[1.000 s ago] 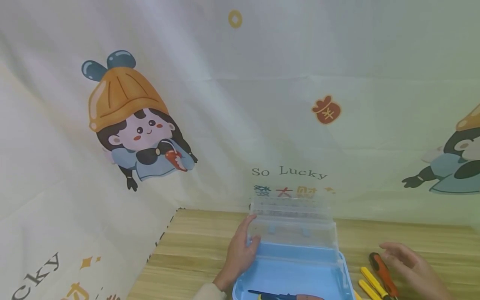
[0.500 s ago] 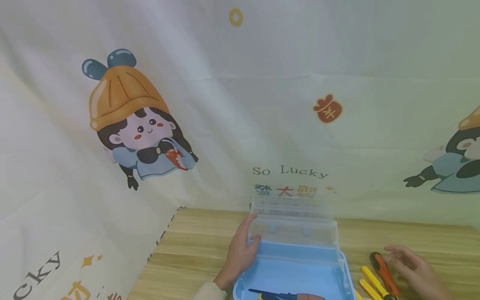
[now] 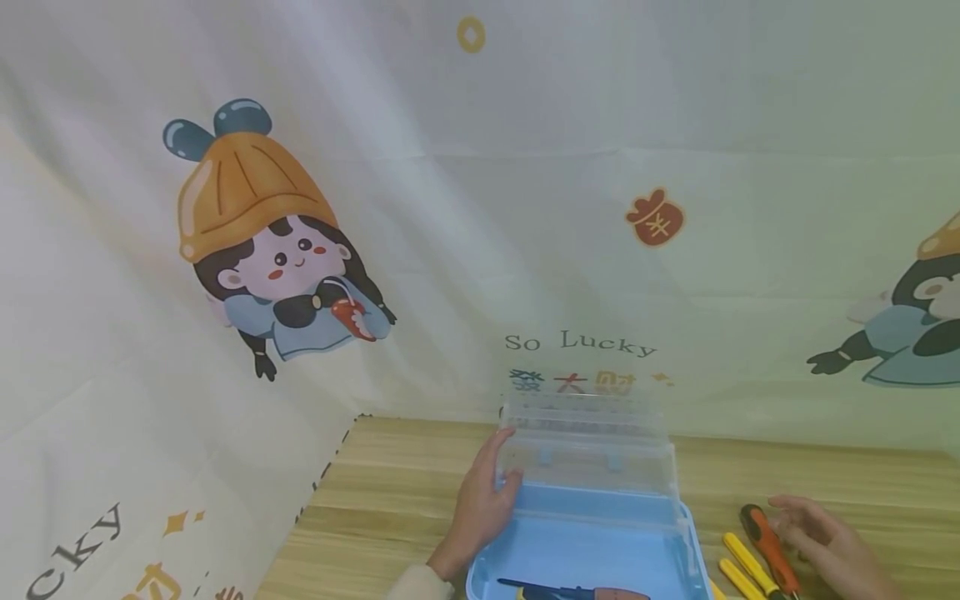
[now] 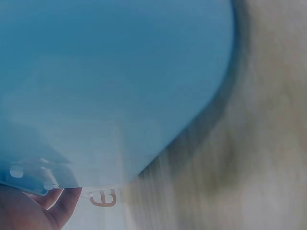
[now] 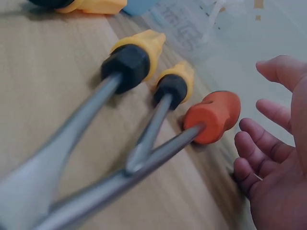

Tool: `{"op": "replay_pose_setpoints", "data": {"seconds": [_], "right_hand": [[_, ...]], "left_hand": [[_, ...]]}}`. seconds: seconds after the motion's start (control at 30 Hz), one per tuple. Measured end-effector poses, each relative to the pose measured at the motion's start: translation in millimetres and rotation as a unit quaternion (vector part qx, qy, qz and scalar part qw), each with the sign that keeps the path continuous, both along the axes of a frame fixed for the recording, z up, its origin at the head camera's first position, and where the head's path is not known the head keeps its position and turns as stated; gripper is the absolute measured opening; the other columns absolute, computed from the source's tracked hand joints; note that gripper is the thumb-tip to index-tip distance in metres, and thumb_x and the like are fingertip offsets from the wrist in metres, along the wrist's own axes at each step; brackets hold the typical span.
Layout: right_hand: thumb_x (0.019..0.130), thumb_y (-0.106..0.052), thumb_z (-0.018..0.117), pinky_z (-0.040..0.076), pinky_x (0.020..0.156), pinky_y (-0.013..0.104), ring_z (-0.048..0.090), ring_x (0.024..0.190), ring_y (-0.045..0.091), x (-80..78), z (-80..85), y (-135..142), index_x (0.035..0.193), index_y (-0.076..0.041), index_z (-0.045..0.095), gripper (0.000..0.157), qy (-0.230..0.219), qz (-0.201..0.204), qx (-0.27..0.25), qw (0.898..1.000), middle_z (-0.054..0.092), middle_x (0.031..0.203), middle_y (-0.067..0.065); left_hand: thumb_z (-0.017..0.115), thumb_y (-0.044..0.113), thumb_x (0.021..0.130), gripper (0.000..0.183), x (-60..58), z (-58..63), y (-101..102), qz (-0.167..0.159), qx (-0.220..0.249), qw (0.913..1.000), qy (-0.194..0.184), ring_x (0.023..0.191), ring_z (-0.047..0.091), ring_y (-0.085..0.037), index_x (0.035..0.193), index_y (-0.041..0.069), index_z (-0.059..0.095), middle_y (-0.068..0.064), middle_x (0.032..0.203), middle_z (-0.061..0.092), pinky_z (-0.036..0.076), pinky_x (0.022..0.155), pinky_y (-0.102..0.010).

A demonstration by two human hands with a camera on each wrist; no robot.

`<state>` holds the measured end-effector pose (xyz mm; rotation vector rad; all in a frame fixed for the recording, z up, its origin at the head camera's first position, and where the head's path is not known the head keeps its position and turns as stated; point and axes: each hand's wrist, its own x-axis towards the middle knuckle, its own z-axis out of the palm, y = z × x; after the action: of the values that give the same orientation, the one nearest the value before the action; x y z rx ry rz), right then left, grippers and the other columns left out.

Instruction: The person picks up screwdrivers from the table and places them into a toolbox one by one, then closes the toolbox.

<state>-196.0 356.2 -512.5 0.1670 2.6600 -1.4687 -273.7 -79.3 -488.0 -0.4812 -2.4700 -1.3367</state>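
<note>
A light-blue plastic box point(image 3: 577, 550) stands on the table with its clear lid point(image 3: 592, 467) raised at the back. My left hand point(image 3: 483, 508) holds the lid's left edge near the hinge, thumb on the inner side and fingers outside. In the left wrist view the blue wall point(image 4: 115, 72) hides most of that hand. My right hand point(image 3: 832, 542) is on the right with relaxed, slightly bent fingers and nothing in them. Beside it lie an orange-and-black screwdriver point(image 3: 768, 546) and two yellow-handled screwdrivers point(image 3: 750, 562), point(image 5: 127, 64) with black collars.
Inside the box, at the front, lies a slim dark tool with a reddish-brown handle point(image 3: 618, 594), cut off by the frame. Another yellow-handled tool point(image 5: 98, 5) lies close to the box's right side. A printed cloth point(image 3: 450, 250) hangs behind the wood-grain table point(image 3: 375, 500).
My right hand has shifted slightly to the right and down, its fingers a little more bent. The left hand, the lid and the tools stay where they were.
</note>
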Motion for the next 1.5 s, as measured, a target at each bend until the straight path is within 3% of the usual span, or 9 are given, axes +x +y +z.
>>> {"op": "replay_pose_setpoints", "data": {"seconds": [0.23, 0.47, 0.83, 1.17, 1.5], "right_hand": [[0.103, -0.014, 0.052, 0.054, 0.071, 0.023, 0.056, 0.084, -0.003, 3.8, -12.8, 1.4, 0.134, 0.015, 0.04, 0.045, 0.045, 0.016, -0.02, 0.999, 0.062, 0.099, -0.003], [0.102, -0.034, 0.054, 0.051, 0.077, 0.028, 0.055, 0.09, 0.005, 1.0, -4.5, -3.0, 0.144, 0.01, 0.033, 0.065, -0.022, 0.012, 0.019, 1.0, 0.06, 0.116, 0.013], [0.094, -0.042, 0.065, 0.051, 0.072, 0.027, 0.054, 0.088, 0.014, -2.9, -8.5, -5.6, 0.144, 0.01, 0.031, 0.08, -0.031, -0.005, 0.026, 0.999, 0.06, 0.11, 0.01], [0.095, -0.032, 0.066, 0.05, 0.067, 0.024, 0.05, 0.079, 0.011, -3.6, -12.2, -5.0, 0.142, 0.012, 0.033, 0.073, -0.006, 0.013, 0.036, 0.999, 0.058, 0.103, 0.009], [0.093, -0.034, 0.067, 0.05, 0.065, 0.024, 0.051, 0.079, 0.011, -5.8, -10.4, -5.5, 0.142, 0.012, 0.034, 0.075, -0.011, 0.015, 0.039, 0.999, 0.058, 0.103, 0.009]], "left_hand": [[0.057, 0.014, 0.095, 0.056, 0.0, -0.4, 0.7, -0.003, 0.001, 1.0, -0.007, 0.143, 0.037, -0.031, 0.148, 0.023, 0.041, -0.01, 0.156, 0.04, 0.033, 0.114, -0.056], [0.058, 0.013, 0.095, 0.056, 0.2, -0.9, -0.1, 0.003, 0.003, 1.0, -0.005, 0.142, 0.039, -0.033, 0.147, 0.023, 0.042, -0.011, 0.155, 0.041, 0.033, 0.114, -0.057], [0.058, 0.012, 0.095, 0.056, 1.9, 1.4, -0.4, 0.001, 0.01, 0.9999, -0.004, 0.142, 0.038, -0.034, 0.147, 0.023, 0.043, -0.012, 0.155, 0.041, 0.031, 0.115, -0.057], [0.058, 0.011, 0.096, 0.055, 1.3, 0.8, -0.3, 0.002, 0.008, 0.9999, -0.014, 0.142, 0.038, -0.034, 0.147, 0.026, 0.043, -0.012, 0.155, 0.041, 0.033, 0.113, -0.059], [0.058, 0.012, 0.095, 0.056, 0.7, 0.1, -0.6, 0.005, 0.004, 0.9999, -0.016, 0.142, 0.038, -0.034, 0.147, 0.026, 0.042, -0.011, 0.155, 0.041, 0.033, 0.114, -0.058]]}}
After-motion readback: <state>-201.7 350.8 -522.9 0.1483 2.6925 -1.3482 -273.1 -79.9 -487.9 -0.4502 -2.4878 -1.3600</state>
